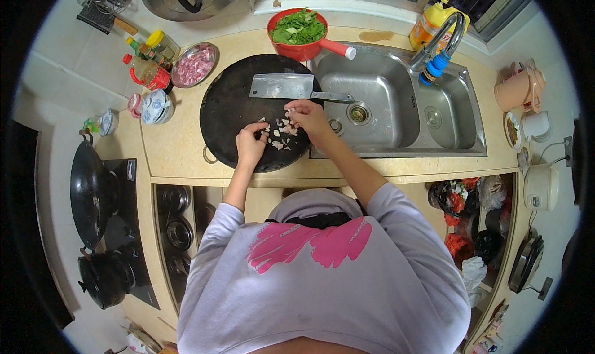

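Chopped pale pieces [285, 129], which look like garlic, lie scattered on a round black cutting board [226, 100]. At their left edge is my left hand [251, 144], its fingers drawn together low over the board. My right hand [307, 116] reaches in from the other side, thumb and fingers pinched at the upper edge of the pieces. Small pale bits show at the fingertips of both hands, but what each one holds is too small to make out. Beyond my hands a cleaver [282, 86] rests flat, its handle pointing right over the sink's edge.
A double steel sink [378, 75] with a faucet [449, 31] is at the right. Behind the board stands a red strainer [291, 51] of chopped greens [300, 28]. At the left are sliced meat [195, 64] on a plate, bottles [147, 72], a lidded jar [156, 108] and a wok [93, 193].
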`<state>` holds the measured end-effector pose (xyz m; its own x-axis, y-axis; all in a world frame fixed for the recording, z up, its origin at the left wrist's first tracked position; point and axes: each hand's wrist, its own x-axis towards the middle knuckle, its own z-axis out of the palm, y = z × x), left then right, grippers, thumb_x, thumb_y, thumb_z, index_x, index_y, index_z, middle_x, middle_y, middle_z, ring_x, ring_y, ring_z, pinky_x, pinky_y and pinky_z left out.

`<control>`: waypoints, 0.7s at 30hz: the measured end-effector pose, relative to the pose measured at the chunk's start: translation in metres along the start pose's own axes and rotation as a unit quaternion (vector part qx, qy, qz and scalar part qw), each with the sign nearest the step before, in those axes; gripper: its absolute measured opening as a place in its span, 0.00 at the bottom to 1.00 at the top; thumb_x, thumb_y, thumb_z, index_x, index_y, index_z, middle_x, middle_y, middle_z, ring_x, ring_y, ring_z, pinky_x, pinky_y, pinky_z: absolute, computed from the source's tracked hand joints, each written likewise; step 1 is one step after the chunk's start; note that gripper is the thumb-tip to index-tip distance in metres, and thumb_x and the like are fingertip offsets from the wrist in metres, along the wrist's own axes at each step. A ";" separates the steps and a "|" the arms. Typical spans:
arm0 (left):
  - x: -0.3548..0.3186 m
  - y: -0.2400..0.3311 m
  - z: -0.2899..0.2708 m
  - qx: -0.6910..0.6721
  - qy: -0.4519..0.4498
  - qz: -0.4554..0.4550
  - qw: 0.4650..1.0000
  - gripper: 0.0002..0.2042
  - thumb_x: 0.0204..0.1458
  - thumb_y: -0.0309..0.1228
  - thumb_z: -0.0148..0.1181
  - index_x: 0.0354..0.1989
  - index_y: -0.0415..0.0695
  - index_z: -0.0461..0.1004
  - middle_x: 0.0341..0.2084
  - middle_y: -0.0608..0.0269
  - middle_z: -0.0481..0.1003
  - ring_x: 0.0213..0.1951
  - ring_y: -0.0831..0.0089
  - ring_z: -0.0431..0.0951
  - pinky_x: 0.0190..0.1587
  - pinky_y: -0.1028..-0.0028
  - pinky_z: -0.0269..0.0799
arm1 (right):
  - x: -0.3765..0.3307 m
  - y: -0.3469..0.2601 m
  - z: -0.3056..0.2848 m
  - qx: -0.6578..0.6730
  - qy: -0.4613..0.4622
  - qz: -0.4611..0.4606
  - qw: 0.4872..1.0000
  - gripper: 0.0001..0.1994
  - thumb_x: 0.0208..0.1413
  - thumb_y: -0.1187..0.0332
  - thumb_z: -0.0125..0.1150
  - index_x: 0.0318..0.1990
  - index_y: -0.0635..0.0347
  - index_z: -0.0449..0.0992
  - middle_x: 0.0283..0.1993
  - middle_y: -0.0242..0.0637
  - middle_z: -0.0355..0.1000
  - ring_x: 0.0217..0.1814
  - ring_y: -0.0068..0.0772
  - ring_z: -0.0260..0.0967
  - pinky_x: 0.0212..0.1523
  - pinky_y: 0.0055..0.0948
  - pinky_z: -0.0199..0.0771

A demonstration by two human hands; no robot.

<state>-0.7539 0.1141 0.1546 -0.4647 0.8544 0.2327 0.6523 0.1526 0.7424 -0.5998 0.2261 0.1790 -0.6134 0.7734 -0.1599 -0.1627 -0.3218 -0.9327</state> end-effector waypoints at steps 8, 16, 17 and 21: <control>0.009 0.013 0.007 0.059 -0.031 0.063 0.996 0.08 0.40 0.20 0.60 0.31 0.41 0.76 0.26 0.57 0.75 0.27 0.66 0.75 0.35 0.72 0.70 | -0.008 0.012 -0.024 0.165 -0.026 0.112 0.980 0.05 0.48 0.71 0.55 0.32 0.62 0.73 0.25 0.31 0.69 0.24 0.23 0.65 0.25 0.21 0.64; -0.003 0.034 -0.007 0.015 -0.148 0.118 0.982 0.13 0.37 0.17 0.60 0.34 0.42 0.73 0.24 0.61 0.73 0.29 0.65 0.72 0.36 0.70 0.69 | -0.018 0.011 -0.024 0.169 -0.027 0.154 0.973 0.08 0.50 0.66 0.60 0.30 0.59 0.70 0.25 0.32 0.69 0.24 0.24 0.65 0.25 0.22 0.65; -0.006 0.034 -0.008 0.022 -0.150 0.131 0.980 0.14 0.36 0.18 0.61 0.35 0.42 0.73 0.23 0.62 0.73 0.30 0.63 0.71 0.36 0.70 0.68 | -0.017 0.016 -0.023 0.129 -0.022 0.148 0.980 0.08 0.49 0.66 0.61 0.30 0.59 0.70 0.25 0.32 0.69 0.24 0.23 0.65 0.25 0.21 0.64; -0.010 0.017 -0.003 0.008 -0.161 0.080 0.984 0.12 0.40 0.17 0.60 0.35 0.42 0.72 0.24 0.63 0.74 0.29 0.71 0.73 0.34 0.74 0.69 | -0.018 0.027 -0.022 0.010 -0.038 0.120 0.992 0.08 0.45 0.72 0.63 0.32 0.59 0.70 0.24 0.32 0.69 0.23 0.20 0.65 0.22 0.18 0.63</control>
<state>-0.7395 0.1062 0.1670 -0.1434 0.9809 0.1316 0.7121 0.0099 0.7020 -0.5764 0.2157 0.1494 -0.6923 0.6303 -0.3514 -0.0204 -0.5038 -0.8636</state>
